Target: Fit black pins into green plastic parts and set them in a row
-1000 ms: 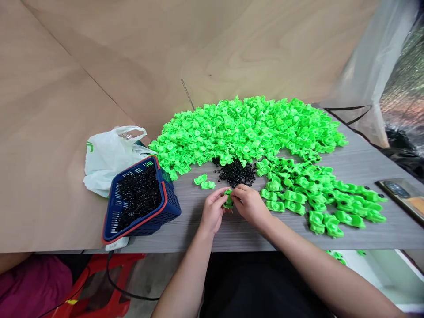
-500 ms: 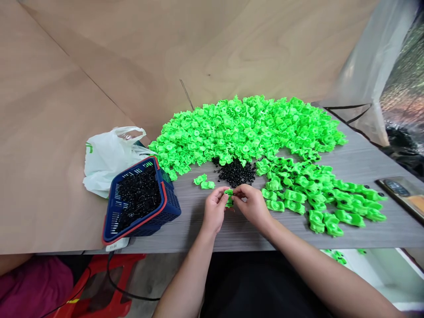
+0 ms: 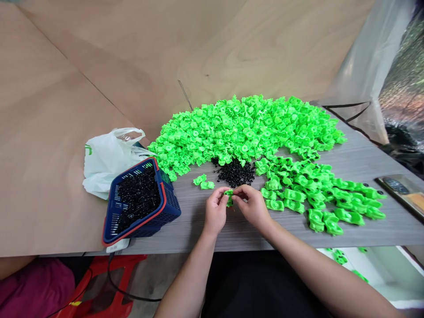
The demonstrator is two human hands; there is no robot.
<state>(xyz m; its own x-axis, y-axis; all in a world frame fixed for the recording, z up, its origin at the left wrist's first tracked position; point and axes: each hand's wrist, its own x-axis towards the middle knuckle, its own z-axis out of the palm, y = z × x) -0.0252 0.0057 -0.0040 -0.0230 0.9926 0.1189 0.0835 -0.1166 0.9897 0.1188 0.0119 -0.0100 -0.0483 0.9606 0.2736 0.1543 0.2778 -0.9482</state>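
My left hand (image 3: 216, 211) pinches a small bright green plastic toy car body (image 3: 229, 198) between thumb and fingers. From the other side my right hand (image 3: 251, 204) has its thumb and fingertips closed on the same piece. A dark bit shows at its top; whether it is a wheel axle is too small to tell. Just beyond my hands lies a heap of small black wheel-like parts (image 3: 236, 172). Two loose green bodies (image 3: 207, 185) rest to the left of it. Several green cars (image 3: 294, 195), some with black wheels showing, lie right of my right hand.
A large pile of green bodies (image 3: 245, 128) spans the back of the table (image 3: 195, 225). At left, a blue basket (image 3: 172, 207) holds black pins, beside a white plastic bag (image 3: 102, 161). A phone (image 3: 402, 194) lies far right. Below are a white bin (image 3: 384, 265) and red stool (image 3: 122, 282); a person sits left.
Both hands stay in nearly the same place on the green toy car body, with only slight finger movement. Another green piece now shows in the white bin at lower right.
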